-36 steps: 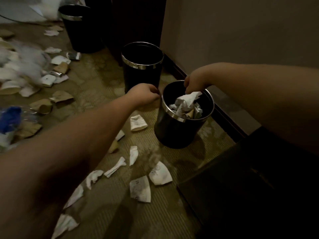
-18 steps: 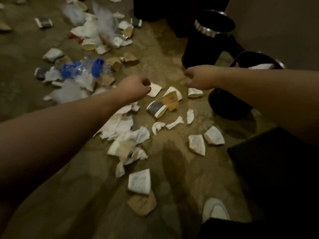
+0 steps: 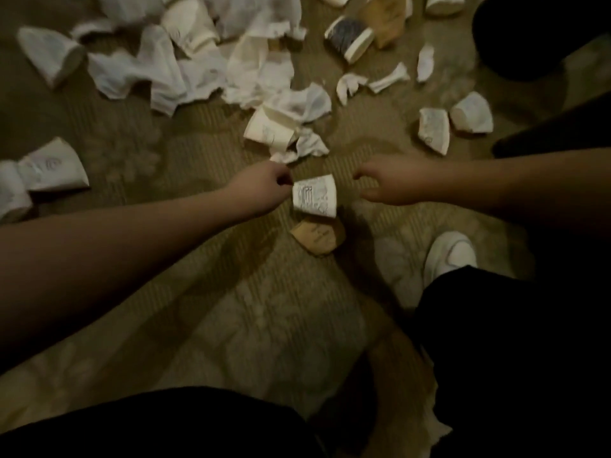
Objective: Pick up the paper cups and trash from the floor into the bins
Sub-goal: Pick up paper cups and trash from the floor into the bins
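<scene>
Left hand [image 3: 264, 188] sits with its fingers curled, the knuckles touching or nearly touching the narrow end of the white cup [image 3: 315, 197]; whether it already pinches the cup, or anything else, I cannot tell, because the fingertips are hidden. This cup lies flattened on the carpet [image 3: 198, 292] between the two hands. Its long axis runs from about 11 o'clock to 5 o'clock, with the wide rim toward 5. From the left hand the cup is at 3 o'clock, just beside it. From the right hand [image 3: 393, 183] the cup is at 9 o'clock, near but clearly apart. The right hand holds nothing, its thumb and fingers loosely parted toward the cup. So the left hand is the nearer one, and I judge it will take the cup.

Just under the cup at 6 o'clock lies a brown cup [image 3: 319, 238], touching its rim. At 12 o'clock there is a heap of tissue [image 3: 258, 61] and more crushed cups. At 2 o'clock two white cups [image 3: 454, 122] lie side by side. A dark bin [image 3: 529, 38] stands further at 1 o'clock, so the carry should go that way. A white shoe [image 3: 451, 252] is at 4 o'clock.
</scene>
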